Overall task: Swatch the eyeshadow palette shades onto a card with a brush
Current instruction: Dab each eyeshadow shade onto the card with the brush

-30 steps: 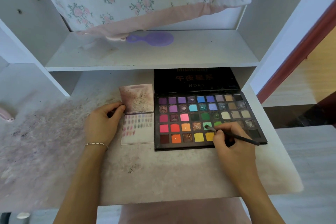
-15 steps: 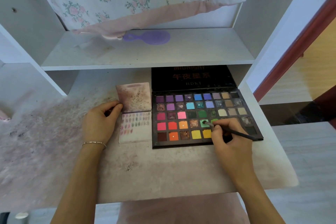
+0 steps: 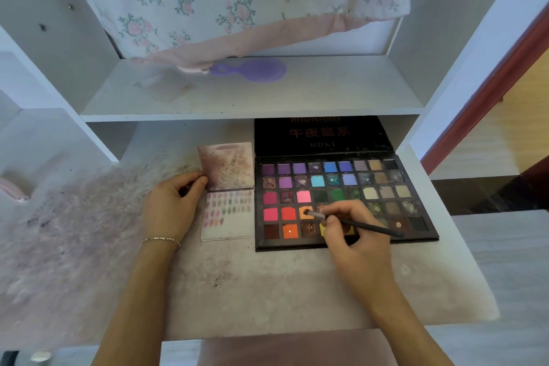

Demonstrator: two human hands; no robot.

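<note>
- White desk [image 3: 267, 291], powder-stained, under a white shelf [image 3: 252, 98].
- Eyeshadow palette [image 3: 344, 202] lies open on the desk; the black lid reads "HDKT" beneath red characters.
- Right hand [image 3: 356, 235] grip clamped on the brush [image 3: 356, 223], tip in an orange pan.
- Card [image 3: 228, 214] just left of the palette, bearing rows of swatches.
- Left hand [image 3: 172, 205] fingers curled together at the card's left edge, touching it.
</note>
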